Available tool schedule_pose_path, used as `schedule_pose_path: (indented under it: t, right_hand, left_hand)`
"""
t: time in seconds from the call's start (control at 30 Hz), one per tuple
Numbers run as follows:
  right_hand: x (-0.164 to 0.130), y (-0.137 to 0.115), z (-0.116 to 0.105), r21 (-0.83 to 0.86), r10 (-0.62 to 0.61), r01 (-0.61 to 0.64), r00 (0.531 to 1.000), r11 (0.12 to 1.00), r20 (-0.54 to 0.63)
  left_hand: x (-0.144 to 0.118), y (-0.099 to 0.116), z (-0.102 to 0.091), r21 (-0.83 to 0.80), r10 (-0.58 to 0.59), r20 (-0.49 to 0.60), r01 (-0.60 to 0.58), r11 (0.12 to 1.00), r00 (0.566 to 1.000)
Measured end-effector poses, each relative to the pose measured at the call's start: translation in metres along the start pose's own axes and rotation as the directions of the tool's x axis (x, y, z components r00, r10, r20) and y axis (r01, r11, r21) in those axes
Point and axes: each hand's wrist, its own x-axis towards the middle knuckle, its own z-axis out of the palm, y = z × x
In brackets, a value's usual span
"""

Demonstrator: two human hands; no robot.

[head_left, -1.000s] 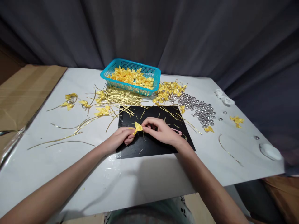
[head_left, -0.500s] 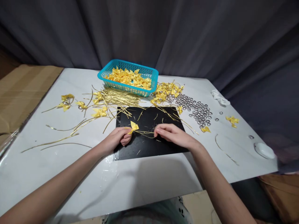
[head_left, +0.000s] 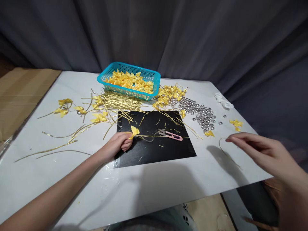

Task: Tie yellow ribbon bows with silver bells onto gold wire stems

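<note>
My left hand point(head_left: 117, 146) pinches a small yellow ribbon bow point(head_left: 134, 131) over the black mat point(head_left: 154, 150). A thin gold wire point(head_left: 154, 137) runs right from the bow across the mat. My right hand point(head_left: 262, 154) hovers off to the right near the table's edge. Its fingers point left with the tips close together, just above the end of a curved gold wire point(head_left: 228, 155) on the table. Whether anything is pinched there I cannot tell. Pink snips point(head_left: 172, 135) lie on the mat between my hands.
A teal basket point(head_left: 149, 95) of yellow bows stands at the back. Loose gold wires point(head_left: 120, 102) lie in front of it, and wired bows point(head_left: 169, 93) beside several silver beads point(head_left: 199, 112) to the right. More bows point(head_left: 62, 107) lie on the left, with cardboard point(head_left: 21, 93) beyond.
My right hand has left the bow and swung far right to the table's edge, uncovering the pink snips. The left hand still holds the bow in the same place.
</note>
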Motion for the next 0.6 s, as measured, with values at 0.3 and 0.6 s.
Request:
schedule_pose_path:
  t: [0.3, 0.6]
  right_hand:
    - [-0.009, 0.022, -0.015, -0.297, -0.002, -0.056, 0.981, 0.953, -0.194]
    - [-0.004, 0.042, -0.016, -0.369, -0.026, -0.046, 0.982, 0.928, -0.189]
  left_hand:
    - [-0.005, -0.001, -0.002, 0.285, 0.008, 0.097, -0.035, 0.958, 0.995]
    - [-0.007, 0.000, 0.000, 0.471, 0.021, 0.115, -0.073, 0.879, 0.993]
